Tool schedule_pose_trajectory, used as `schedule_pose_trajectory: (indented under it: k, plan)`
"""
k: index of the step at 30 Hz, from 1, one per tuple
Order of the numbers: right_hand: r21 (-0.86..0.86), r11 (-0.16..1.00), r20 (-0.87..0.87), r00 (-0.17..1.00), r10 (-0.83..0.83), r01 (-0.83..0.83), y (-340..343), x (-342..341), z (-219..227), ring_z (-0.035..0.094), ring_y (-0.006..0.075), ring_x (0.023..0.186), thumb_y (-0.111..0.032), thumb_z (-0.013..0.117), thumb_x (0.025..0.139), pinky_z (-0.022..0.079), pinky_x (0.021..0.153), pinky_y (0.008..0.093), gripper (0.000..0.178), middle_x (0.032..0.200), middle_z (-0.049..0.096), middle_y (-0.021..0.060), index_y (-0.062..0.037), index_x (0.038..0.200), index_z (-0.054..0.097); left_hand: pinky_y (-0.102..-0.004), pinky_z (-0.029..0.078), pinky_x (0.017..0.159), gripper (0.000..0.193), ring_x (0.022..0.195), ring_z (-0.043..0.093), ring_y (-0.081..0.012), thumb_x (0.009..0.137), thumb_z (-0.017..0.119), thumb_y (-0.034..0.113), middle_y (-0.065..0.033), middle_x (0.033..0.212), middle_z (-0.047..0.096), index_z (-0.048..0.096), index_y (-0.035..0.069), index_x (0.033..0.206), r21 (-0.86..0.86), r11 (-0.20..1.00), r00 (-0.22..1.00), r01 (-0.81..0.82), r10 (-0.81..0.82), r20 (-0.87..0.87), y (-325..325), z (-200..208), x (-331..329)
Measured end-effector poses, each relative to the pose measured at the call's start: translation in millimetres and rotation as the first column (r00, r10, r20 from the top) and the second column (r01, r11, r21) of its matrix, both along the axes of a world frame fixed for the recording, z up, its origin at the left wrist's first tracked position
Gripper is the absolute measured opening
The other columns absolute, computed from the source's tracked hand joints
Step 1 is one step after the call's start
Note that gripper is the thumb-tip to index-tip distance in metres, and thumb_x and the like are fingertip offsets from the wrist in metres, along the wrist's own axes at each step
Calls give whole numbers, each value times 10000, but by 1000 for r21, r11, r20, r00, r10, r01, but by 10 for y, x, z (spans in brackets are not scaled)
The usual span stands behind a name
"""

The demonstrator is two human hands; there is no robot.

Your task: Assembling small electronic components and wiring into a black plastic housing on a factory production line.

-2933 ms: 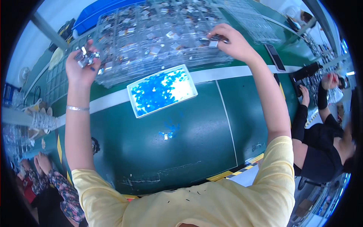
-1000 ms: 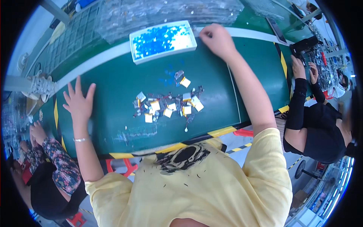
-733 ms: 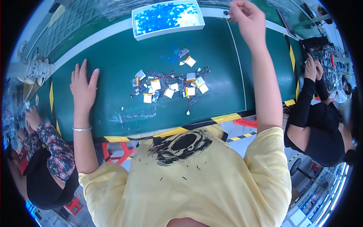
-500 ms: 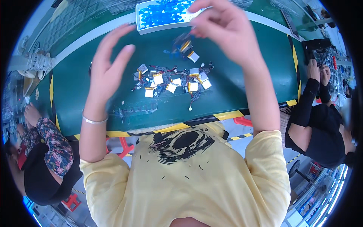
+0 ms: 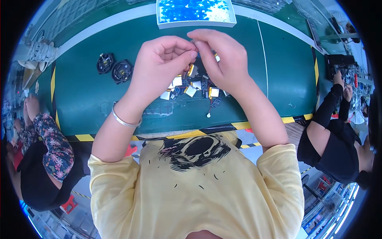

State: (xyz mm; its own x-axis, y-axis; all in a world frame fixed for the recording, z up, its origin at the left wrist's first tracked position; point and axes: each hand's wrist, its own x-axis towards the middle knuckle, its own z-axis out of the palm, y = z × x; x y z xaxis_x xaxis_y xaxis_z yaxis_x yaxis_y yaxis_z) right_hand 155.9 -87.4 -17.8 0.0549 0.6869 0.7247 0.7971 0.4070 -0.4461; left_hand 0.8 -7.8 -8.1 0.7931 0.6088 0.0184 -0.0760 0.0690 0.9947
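Observation:
My left hand (image 5: 165,57) and my right hand (image 5: 223,55) meet over the far side of the green table. Their fingertips are closed in a pinch against each other. What they pinch is small and mostly hidden by the fingers. A battery with a gold edge (image 5: 192,71) shows just below the fingertips; whether it hangs from them or lies on the pile, I cannot tell. Under and in front of my hands lies a loose pile of flat silver battery cells (image 5: 191,91) wired to small dark circuit boards (image 5: 215,102). My right hand and forearm cover part of it.
Two round black housings (image 5: 121,71) lie left of my left hand. A white box of small blue pieces (image 5: 197,24) stands at the far edge. Yellow-black tape (image 5: 238,125) marks the near edge. Co-workers' arms show at left (image 5: 57,139) and right (image 5: 327,115).
My hands have come together from apart. My left hand has moved right and closed, uncovering the black housings; my right hand has come nearer and left. The view has shifted slightly.

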Motion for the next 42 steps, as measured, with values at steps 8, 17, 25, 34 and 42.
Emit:
schedule_pose_trajectory:
  k: [8, 17, 25, 34, 42]
  plan:
    - [-184, 979, -320, 947, 28, -91, -17, -26, -7, 679, 219, 735, -58, 585, 872, 523, 631, 287, 106, 882, 669, 101, -26, 965, 624, -172, 495, 596, 92, 691, 612, -49, 851, 635, -33, -42, 826, 668, 651, -33, 941, 91, 990, 994, -105, 103, 26, -63, -25, -4]
    - [-141, 989, -133, 989, -63, 44, -38, -42, 71, 634, 206, 664, -26, 680, 727, 522, 602, 287, 92, 732, 622, 69, -36, 786, 610, -169, 471, 550, 92, 657, 597, -39, 836, 653, -18, -36, 823, 669, 662, -21, 927, 127, 980, 988, -152, 151, 19, -54, -102, 5]
    - [-118, 984, -208, 966, -153, 131, 144, 242, 49, 615, 185, 630, -60, 666, 709, 499, 592, 268, 97, 715, 608, 72, -30, 777, 605, -171, 458, 546, 56, 610, 577, -34, 825, 672, 10, -16, 752, 652, 669, -16, 874, 163, 977, 988, -136, 146, -52, 70, -74, -4]
    - [-178, 963, -75, 973, -220, 204, 31, 235, 136, 627, 256, 752, -161, 707, 768, 507, 682, 356, 223, 872, 655, 100, -56, 961, 670, -179, 499, 563, 153, 664, 625, -71, 885, 656, 151, -32, 768, 661, 644, 3, 924, -206, 968, 988, -146, 131, -83, 187, -28, -20]
    - [-252, 965, -218, 968, -127, 69, -75, -96, 141, 662, 171, 704, -23, 710, 783, 527, 628, 264, 114, 844, 684, 95, -24, 896, 699, -274, 543, 762, 281, 830, 675, -173, 898, 636, 207, -109, 950, 681, 626, 4, 1092, -188, 982, 998, -30, 18, -65, 312, 208, -161]
